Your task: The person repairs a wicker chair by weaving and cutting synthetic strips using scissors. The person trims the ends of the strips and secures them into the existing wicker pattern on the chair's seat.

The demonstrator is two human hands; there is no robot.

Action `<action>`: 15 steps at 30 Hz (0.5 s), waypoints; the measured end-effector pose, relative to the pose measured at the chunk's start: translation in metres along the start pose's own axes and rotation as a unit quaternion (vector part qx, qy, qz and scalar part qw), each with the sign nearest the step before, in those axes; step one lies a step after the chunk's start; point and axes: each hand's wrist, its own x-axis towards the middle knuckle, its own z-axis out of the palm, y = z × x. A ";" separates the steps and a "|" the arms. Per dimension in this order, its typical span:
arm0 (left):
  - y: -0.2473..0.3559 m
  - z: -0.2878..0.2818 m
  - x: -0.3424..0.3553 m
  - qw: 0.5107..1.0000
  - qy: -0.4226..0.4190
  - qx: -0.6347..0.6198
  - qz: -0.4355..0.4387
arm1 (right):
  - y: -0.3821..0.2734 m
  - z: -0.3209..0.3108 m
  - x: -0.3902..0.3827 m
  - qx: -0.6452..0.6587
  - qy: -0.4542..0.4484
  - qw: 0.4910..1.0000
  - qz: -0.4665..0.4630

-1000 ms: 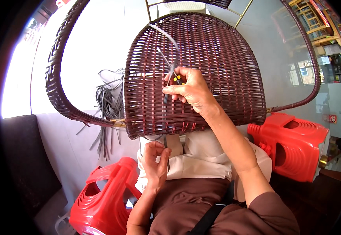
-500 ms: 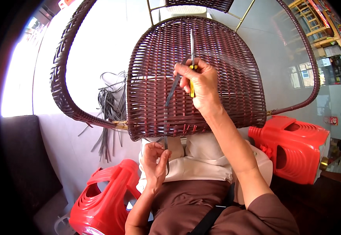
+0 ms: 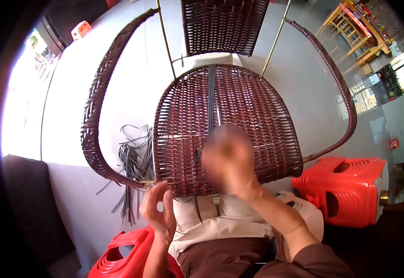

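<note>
A dark brown woven wicker chair seat (image 3: 267, 111) with reddish crosswise strands faces me, its front edge at my knees. Over its front half is my right hand (image 3: 229, 160), blurred, closed around a thin pointed metal tool (image 3: 218, 115); the yellow handle seen earlier is lost in the blur. A flat dark grey strip (image 3: 211, 88) runs from near this hand to the seat's far edge. More of the strip (image 3: 197, 211) hangs below the front edge. Left of it, my left hand (image 3: 159, 208) is raised by the seat's front left corner, fingers apart, holding nothing visible.
A bundle of grey strips (image 3: 134, 162) lies on the floor to the left. Red plastic stools stand at the lower left (image 3: 123, 255) and right (image 3: 346, 192). Curved wicker armrests (image 3: 93, 120) flank the seat, and the woven backrest (image 3: 225, 28) is beyond.
My right hand has come down toward me with the tool. The grey strip now stretches to the seat's far edge. My left hand has moved left, away from the hanging strip. My view has shifted.
</note>
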 end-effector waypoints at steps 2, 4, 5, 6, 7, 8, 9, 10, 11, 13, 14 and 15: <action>0.011 0.008 0.021 0.995 -0.051 -0.081 -0.033 | -0.004 0.008 -0.025 0.005 -0.016 0.998 0.068; 0.028 0.021 0.036 0.986 -0.069 -0.138 -0.068 | -0.010 0.016 -0.044 0.114 0.001 0.970 0.214; 0.034 0.026 0.043 0.967 -0.101 -0.202 -0.120 | -0.012 0.017 -0.052 0.186 0.007 0.934 0.304; 0.037 0.033 0.047 0.939 -0.138 -0.267 -0.170 | -0.012 0.019 -0.058 0.206 0.027 0.923 0.322; 0.038 0.039 0.049 0.938 -0.140 -0.268 -0.171 | -0.006 0.018 -0.065 0.197 0.019 0.931 0.306; 0.038 0.044 0.050 0.931 -0.149 -0.282 -0.178 | -0.005 0.020 -0.069 0.196 0.023 0.930 0.311; 0.037 0.047 0.050 0.924 -0.157 -0.295 -0.186 | -0.005 0.022 -0.073 0.195 0.026 0.928 0.317; 0.037 0.048 0.047 0.928 -0.135 -0.293 -0.186 | -0.004 0.025 -0.078 0.197 0.024 0.927 0.320; 0.038 0.046 0.048 0.929 -0.132 -0.290 -0.188 | -0.003 0.027 -0.083 0.187 0.013 0.925 0.332; 0.039 0.042 0.052 0.914 -0.128 -0.316 -0.221 | -0.001 0.026 -0.090 0.177 0.007 0.920 0.351; 0.039 0.041 0.052 0.902 -0.128 -0.335 -0.242 | 0.000 0.025 -0.094 0.186 -0.006 0.924 0.333; 0.043 0.037 0.054 0.864 -0.137 -0.380 -0.302 | 0.001 0.023 -0.097 0.195 -0.019 0.929 0.315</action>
